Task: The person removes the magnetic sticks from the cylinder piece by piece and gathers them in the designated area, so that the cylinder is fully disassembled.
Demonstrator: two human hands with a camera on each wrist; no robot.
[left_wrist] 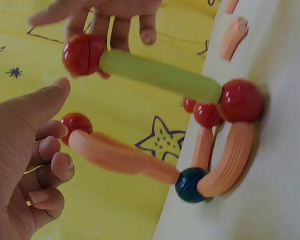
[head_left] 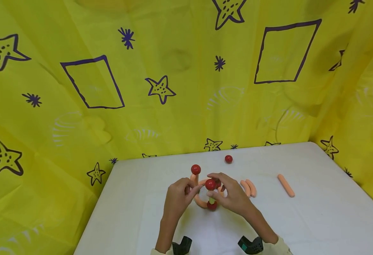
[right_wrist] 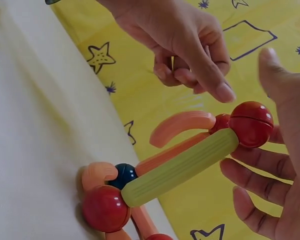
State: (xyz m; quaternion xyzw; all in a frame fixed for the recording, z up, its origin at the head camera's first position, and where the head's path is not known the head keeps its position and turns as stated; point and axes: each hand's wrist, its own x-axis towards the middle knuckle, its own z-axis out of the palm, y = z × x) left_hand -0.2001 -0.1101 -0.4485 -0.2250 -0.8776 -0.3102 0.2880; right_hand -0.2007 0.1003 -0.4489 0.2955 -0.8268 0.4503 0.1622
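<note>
A magnetic ball-and-stick toy frame stands on the white table, its base a ring of orange curved sticks (head_left: 200, 202) and balls. From one red ball (left_wrist: 241, 100) rises a green stick (right_wrist: 182, 167), topped by another red ball (right_wrist: 251, 124). My right hand (head_left: 232, 194) has its thumb and fingers spread around that top ball. Above a dark blue ball (left_wrist: 191, 185) a straight orange stick stands with a red ball (head_left: 195, 169) at its top, where a curved orange stick (right_wrist: 182, 127) also joins. Beside this post is my left hand (head_left: 179, 196), thumb extended, fingers loosely bent, holding nothing.
Two curved orange sticks (head_left: 251, 188) lie right of the frame, and a straight orange stick (head_left: 286, 185) farther right. A loose red ball (head_left: 228, 159) sits near the table's back edge. Yellow patterned cloth (head_left: 186, 117) hangs behind the table (head_left: 126, 212).
</note>
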